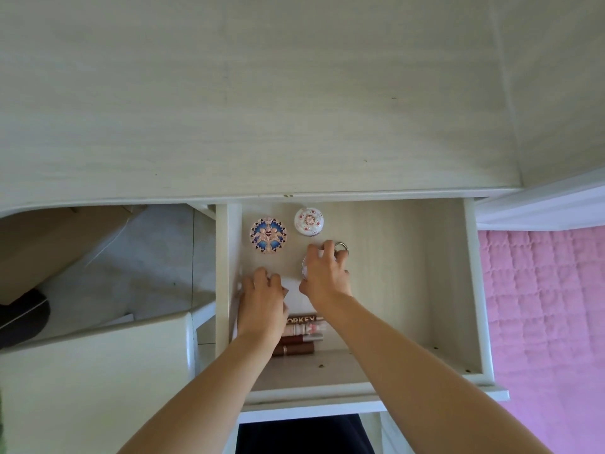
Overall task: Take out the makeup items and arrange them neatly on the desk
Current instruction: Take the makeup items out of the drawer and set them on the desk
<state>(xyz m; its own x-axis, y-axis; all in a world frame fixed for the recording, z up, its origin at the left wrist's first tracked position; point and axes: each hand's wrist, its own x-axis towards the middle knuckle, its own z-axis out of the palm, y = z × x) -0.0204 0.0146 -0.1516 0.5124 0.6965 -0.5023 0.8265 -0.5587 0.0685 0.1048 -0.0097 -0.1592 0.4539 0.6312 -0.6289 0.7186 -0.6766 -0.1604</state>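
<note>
While nothing yet lay on the table (294, 93), both hands worked inside the open drawer (409, 273): the right hand (324, 273) curled around a round metal-rimmed item (340, 246), the left hand (262, 299) gripped a white item (291, 284). Two round compacts (268, 235) sat beyond the fingers, lipstick tubes (299, 335) by the left wrist; all remained to move.

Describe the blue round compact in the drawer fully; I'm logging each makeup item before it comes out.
The blue compact is a flat round case lying lid-up on the drawer floor, in the far left part near the left wall. Its lid shows a symmetrical blue pattern with pinkish-gold figures and a pale ornate rim; it looks glossy. It appears closed. Nothing touches it: the white jar sits apart to its right, and both hands are nearer the camera.
</note>
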